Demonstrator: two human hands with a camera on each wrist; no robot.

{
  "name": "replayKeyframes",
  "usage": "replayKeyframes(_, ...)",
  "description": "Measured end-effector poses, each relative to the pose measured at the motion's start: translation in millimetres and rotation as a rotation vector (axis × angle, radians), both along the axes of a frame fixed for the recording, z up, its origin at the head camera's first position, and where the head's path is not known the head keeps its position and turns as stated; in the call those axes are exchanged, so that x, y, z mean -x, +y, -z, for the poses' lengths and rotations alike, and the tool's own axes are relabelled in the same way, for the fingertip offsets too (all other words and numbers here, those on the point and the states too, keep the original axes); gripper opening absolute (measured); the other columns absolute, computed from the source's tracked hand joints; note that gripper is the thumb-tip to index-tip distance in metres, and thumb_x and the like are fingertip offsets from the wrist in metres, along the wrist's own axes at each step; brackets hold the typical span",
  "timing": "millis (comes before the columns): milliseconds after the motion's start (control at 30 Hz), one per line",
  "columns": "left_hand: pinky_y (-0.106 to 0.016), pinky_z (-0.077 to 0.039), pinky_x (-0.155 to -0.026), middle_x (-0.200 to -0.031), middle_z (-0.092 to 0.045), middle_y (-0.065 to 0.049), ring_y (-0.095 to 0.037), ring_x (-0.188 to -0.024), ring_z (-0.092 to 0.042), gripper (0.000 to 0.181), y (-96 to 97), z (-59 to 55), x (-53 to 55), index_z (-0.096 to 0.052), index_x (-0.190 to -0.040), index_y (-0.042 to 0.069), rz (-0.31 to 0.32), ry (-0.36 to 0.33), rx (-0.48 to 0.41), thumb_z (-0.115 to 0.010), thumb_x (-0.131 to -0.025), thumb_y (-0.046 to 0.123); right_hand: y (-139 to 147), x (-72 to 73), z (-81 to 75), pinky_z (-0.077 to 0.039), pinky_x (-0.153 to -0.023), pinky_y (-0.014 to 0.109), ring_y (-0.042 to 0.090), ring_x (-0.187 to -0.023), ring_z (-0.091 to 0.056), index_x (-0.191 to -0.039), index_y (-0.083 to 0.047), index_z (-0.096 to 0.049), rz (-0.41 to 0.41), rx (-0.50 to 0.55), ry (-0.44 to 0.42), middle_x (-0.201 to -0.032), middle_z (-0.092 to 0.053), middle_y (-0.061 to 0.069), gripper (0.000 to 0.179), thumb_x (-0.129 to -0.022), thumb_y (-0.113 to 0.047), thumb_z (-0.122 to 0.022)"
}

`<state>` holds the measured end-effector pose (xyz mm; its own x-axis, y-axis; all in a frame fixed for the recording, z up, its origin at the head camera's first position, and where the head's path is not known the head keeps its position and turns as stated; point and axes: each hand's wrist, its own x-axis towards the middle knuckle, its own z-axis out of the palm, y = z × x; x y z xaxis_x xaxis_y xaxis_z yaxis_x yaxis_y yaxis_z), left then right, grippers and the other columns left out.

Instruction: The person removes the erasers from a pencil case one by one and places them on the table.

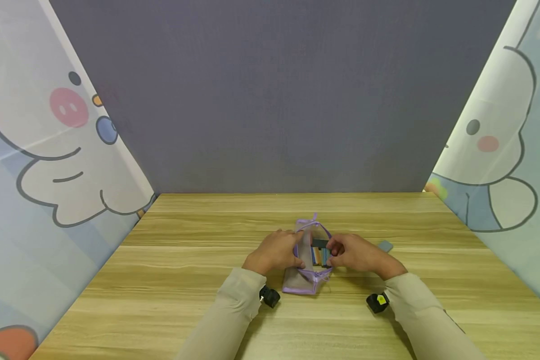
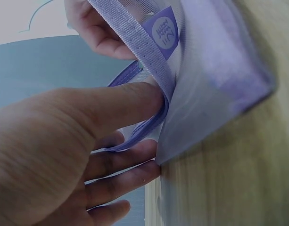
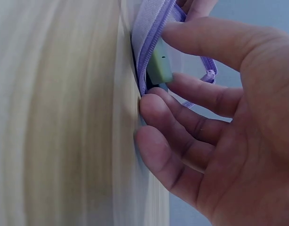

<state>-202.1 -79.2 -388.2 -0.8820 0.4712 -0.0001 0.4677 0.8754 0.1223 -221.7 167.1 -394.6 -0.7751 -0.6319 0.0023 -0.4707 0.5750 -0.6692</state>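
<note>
A see-through mesh zipper pouch (image 1: 299,282) with purple trim lies on the wooden table, its mouth gaping toward the right hand. My left hand (image 1: 276,250) grips the pouch's left side, thumb at the purple rim (image 2: 135,37) and fingers spread along the mesh. At the opposite edge, my right hand (image 1: 355,252) has its thumb and index finger around a small green block (image 3: 159,63) just inside the zipper edge (image 3: 151,42). A dark flat piece (image 1: 319,243) reaches into the mouth by the index fingertip. Several slim coloured pieces (image 1: 317,256) lie inside.
A grey-blue flat piece (image 1: 385,246) rests on the table (image 1: 198,250) just beyond the right wrist. Behind the table stands a plain grey panel (image 1: 288,100), with cartoon-printed sheets (image 1: 31,125) at the sides. Each wrist wears a small black camera (image 1: 270,296).
</note>
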Motion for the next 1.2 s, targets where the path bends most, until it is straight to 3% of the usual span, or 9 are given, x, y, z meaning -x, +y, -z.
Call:
replayKeyframes(267,-0.038,-0.044,-0.105,-0.139,-0.06,-0.006,-0.026,-0.125,-0.057,0.087,0.6,-1.1,-0.9,-0.047,-0.151,0.01,0.004,0.008,0.002,-0.08,-0.082,0.052,-0.9,0.0,1.4,-0.051,-0.069,0.03,0.014,-0.08,-0.059,-0.105,-0.005,-0.063,0.016,-0.02,0.029,-0.089,-0.063,-0.002,0.03,-0.09,-0.027,-0.076)
replayKeyframes(600,-0.039,-0.037,-0.111,-0.143,-0.057,-0.007,-0.026,-0.129,-0.054,0.089,1.3,-1.3,-1.2,-0.045,-0.152,0.01,0.0,0.005,0.006,-0.08,-0.082,0.052,-3.4,-0.9,1.2,-0.049,-0.064,0.03,0.013,-0.074,-0.058,-0.097,-0.008,-0.061,0.052,-0.026,0.059,-0.083,-0.062,-0.003,0.022,-0.091,-0.025,-0.074)
replayKeyframes(1000,-0.038,-0.043,-0.106,-0.141,-0.058,-0.006,-0.027,-0.126,-0.056,0.088,1.6,-0.9,0.2,-0.046,-0.151,0.01,-0.003,0.014,0.013,-0.08,-0.081,0.053,-5.6,-1.5,0.1,-0.049,-0.064,0.032,0.011,-0.074,-0.059,-0.089,-0.012,-0.06,0.081,-0.037,0.103,-0.083,-0.065,-0.005,0.017,-0.089,-0.022,-0.075)
replayKeyframes(1200,-0.038,-0.043,-0.106,-0.141,-0.058,-0.007,-0.027,-0.126,-0.056,0.088,2.4,-0.9,0.6,-0.047,-0.151,0.011,-0.002,0.018,0.025,-0.08,-0.081,0.053,-5.0,-0.6,1.9,-0.051,-0.067,0.033,0.011,-0.077,-0.06,-0.102,-0.009,-0.065,0.064,-0.022,0.092,-0.086,-0.065,-0.004,0.017,-0.091,-0.019,-0.073)
